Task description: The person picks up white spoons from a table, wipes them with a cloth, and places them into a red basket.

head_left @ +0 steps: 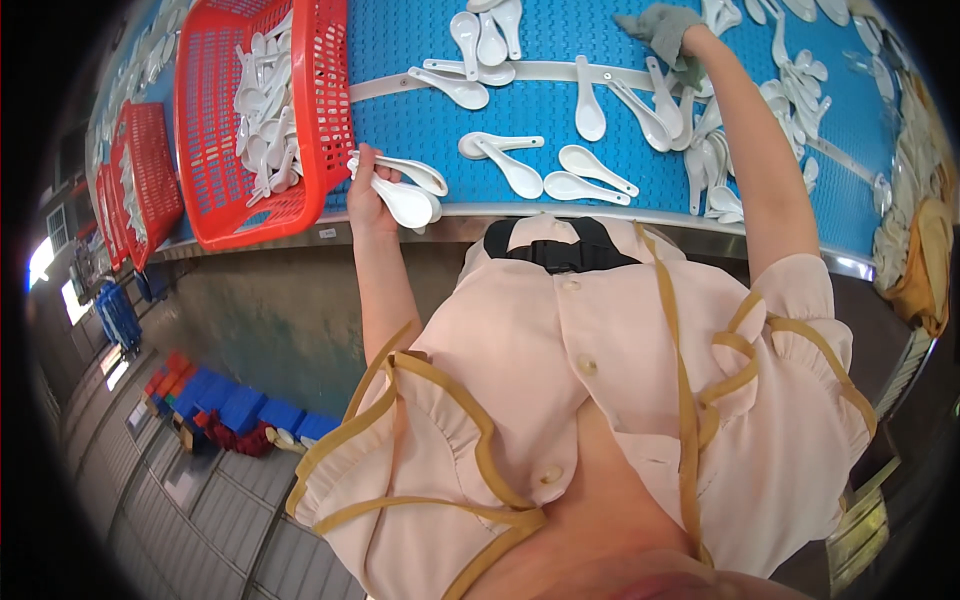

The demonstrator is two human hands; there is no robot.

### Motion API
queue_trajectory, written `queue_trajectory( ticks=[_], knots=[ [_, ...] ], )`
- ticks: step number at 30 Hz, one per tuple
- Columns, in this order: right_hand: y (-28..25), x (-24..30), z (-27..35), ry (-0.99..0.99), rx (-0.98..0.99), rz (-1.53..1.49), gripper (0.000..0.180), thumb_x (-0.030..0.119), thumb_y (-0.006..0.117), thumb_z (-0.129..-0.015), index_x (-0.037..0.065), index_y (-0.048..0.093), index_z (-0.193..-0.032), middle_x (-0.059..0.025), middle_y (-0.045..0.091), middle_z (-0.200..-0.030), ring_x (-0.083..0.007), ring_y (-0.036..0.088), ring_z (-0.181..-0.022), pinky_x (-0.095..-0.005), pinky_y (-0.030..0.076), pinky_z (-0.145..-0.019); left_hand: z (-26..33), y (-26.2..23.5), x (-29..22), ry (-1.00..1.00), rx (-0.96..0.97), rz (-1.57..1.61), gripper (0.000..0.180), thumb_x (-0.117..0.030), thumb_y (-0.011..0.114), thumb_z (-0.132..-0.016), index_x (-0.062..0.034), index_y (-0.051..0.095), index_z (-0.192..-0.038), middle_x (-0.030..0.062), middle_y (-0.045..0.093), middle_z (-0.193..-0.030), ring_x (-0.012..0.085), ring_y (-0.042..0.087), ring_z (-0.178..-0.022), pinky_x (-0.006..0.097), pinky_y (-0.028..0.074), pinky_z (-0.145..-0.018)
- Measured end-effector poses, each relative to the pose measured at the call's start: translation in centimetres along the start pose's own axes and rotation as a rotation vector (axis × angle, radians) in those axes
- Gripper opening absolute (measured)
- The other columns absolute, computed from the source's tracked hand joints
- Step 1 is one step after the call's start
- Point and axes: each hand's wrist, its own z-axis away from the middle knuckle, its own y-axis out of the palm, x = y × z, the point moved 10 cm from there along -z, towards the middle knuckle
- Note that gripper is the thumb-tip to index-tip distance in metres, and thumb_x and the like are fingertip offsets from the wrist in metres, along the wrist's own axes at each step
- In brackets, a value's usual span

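My left hand (370,197), bare, is closed around the handles of several white spoons (405,203), their bowls pointing right over the belt's near edge. It is right beside the wall of a red plastic basket (325,120). My right hand (660,30), in a grey glove, reaches to the far side of the blue belt (400,120). Its fingers look stretched out to the left, with nothing visible in them. Close below the glove lie loose spoons (664,105), handles pointing away. More single spoons (590,110) are scattered between my hands.
White spoons (265,130) fill part of the red basket. Further left are more red baskets (150,180). A heap of spoons (710,165) lies by my right forearm. Metal edging (680,218) runs along the belt's front. Blue crates (240,408) sit on the floor behind at left.
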Motion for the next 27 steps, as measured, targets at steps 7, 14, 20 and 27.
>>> queue_trajectory(
  ticks=[7,14,20,27],
  knots=[
    [-2.8,0.1,16.0,-0.579,-0.214,-1.237,0.053,0.027,0.053,-0.083,0.004,0.040,-0.128,-0.0056,0.046,-0.129,-0.0161,0.049,-0.107,-0.0261,0.036,-0.096,1.3,0.1,0.0,0.006,0.066,-0.023,0.023,-0.026,0.060,-0.086,-0.0065,0.051,-0.080,-0.0017,0.041,-0.058,0.0097,0.039,-0.053,0.023,0.035,-0.051],
    [6.8,-13.0,34.5,0.192,-0.419,-0.960,0.029,0.023,0.055,-0.077,0.008,0.052,-0.101,-0.0050,0.053,-0.083,-0.0189,0.054,-0.074,-0.0251,0.045,-0.061,0.1,1.4,1.8,-0.126,0.121,-0.165,0.025,-0.028,0.061,-0.085,-0.0049,0.053,-0.083,-0.0009,0.045,-0.059,0.0095,0.043,-0.054,0.023,0.037,-0.052],
    [20.9,-19.7,44.4,0.636,-0.534,-1.732,0.038,0.030,0.051,-0.080,0.011,0.049,-0.112,-0.0020,0.052,-0.100,-0.0180,0.052,-0.092,-0.0303,0.045,-0.074,-0.1,3.7,3.3,-0.167,0.177,-0.194,0.026,-0.029,0.061,-0.085,-0.0043,0.053,-0.080,-0.0003,0.046,-0.058,0.0104,0.046,-0.054,0.023,0.041,-0.052],
    [16.6,-15.2,41.5,0.282,-0.539,-1.922,0.041,0.036,0.046,-0.085,0.012,0.045,-0.119,-0.0005,0.053,-0.101,-0.0159,0.052,-0.092,-0.0330,0.045,-0.076,0.1,4.2,3.3,-0.165,0.247,-0.200,0.028,-0.031,0.060,-0.085,-0.0045,0.054,-0.080,0.0008,0.048,-0.057,0.0114,0.047,-0.053,0.024,0.041,-0.052]
  ],
)
